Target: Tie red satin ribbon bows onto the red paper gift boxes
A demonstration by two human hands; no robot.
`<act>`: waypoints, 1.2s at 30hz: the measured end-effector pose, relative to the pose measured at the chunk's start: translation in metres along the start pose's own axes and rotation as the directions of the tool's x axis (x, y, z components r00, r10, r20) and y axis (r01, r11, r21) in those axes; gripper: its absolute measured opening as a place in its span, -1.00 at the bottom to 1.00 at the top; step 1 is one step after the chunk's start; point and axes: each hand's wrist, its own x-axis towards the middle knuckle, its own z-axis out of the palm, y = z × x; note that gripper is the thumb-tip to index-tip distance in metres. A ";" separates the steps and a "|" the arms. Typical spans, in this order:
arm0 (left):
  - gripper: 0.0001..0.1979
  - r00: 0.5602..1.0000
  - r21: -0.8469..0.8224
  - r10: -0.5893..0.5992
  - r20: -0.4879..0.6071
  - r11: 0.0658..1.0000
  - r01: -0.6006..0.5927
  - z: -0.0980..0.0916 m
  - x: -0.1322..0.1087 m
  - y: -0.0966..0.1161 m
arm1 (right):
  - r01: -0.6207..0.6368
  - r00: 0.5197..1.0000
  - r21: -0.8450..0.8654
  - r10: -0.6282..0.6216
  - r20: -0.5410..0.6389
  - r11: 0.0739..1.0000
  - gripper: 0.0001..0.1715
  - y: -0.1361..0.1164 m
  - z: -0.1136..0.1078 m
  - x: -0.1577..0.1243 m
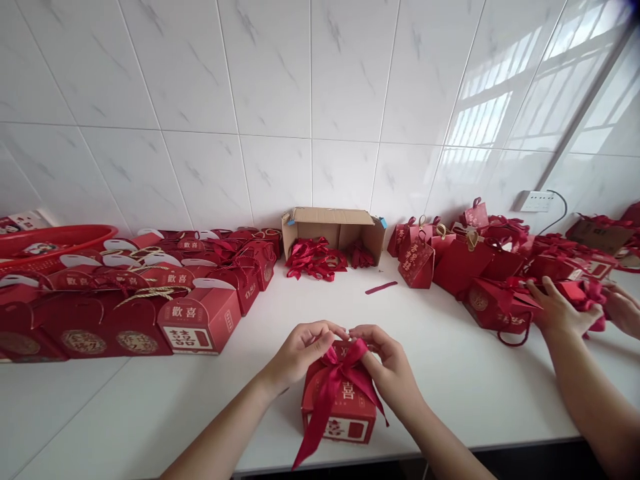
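Gift box (351, 409) stands nearer than the carton (333, 216), left hand (303, 353) and right hand (393, 370) pinching its bow (341, 366) from opposite sides (symmetric grip, likely for balance).

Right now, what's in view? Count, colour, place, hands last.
Printed cardboard gift box: 1, red, front centre
Satin bow: 1, crimson, on that box
Handled cardboard boxes: many, red, left rows
Plastic basin: 1, red, far left
Open cardboard carton: 1, brown, centre wall
Loose satin ribbons: pile, red, in and before carton
Flat strip: 1, dark red, mid-table
Small cardboard packages: many, red, right
Cardboard piece: 1, brown, far right
Wall socket panel: 1, white, right
Thin cable: 1, black, beside panel
Marbled tile wall: 1, white, behind
Smooth table: 1, white, below
Co-worker's hands: 2, bare, far right
Left hand: 1, bare, at the bow
Right hand: 1, bare, at the bow
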 end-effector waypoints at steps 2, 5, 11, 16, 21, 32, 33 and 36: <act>-0.62 1.000 -0.039 -0.020 0.002 0.999 0.020 0.001 0.000 -0.002 | 0.002 1.000 0.020 -0.003 0.023 1.000 -0.77 -0.002 0.000 -0.001; -0.53 0.999 -0.044 -0.012 -0.052 0.999 0.010 0.000 0.000 -0.005 | -0.062 0.988 0.062 0.052 0.142 0.996 -0.72 -0.001 -0.009 0.000; -0.46 0.989 0.067 0.040 -0.139 0.997 -0.031 -0.001 0.000 -0.011 | -0.159 0.883 0.195 0.051 0.467 0.968 0.05 0.014 -0.040 -0.007; -0.55 0.974 0.123 0.093 -0.206 0.990 -0.068 0.002 -0.001 -0.012 | -0.168 0.856 -0.008 0.150 0.495 0.986 0.37 0.012 -0.036 -0.027; -0.53 0.870 0.105 0.063 -0.489 0.994 -0.014 -0.004 0.003 -0.012 | -0.179 0.971 -0.146 0.199 0.133 0.973 0.26 0.022 -0.071 -0.016; -0.48 0.845 0.166 0.007 -0.535 0.981 0.097 -0.005 0.007 -0.013 | -0.406 0.898 -0.873 0.296 -0.326 0.271 -0.30 0.089 -0.132 -0.026; -0.47 0.841 0.239 0.021 -0.540 0.962 0.129 -0.008 0.008 -0.015 | -0.376 0.898 -0.895 0.332 -0.287 0.241 -0.34 0.090 -0.131 -0.029; -0.54 0.912 0.637 0.046 -0.407 0.731 0.247 -0.022 0.014 -0.026 | -0.369 0.881 -0.912 0.380 -0.281 0.180 -0.35 0.087 -0.130 -0.030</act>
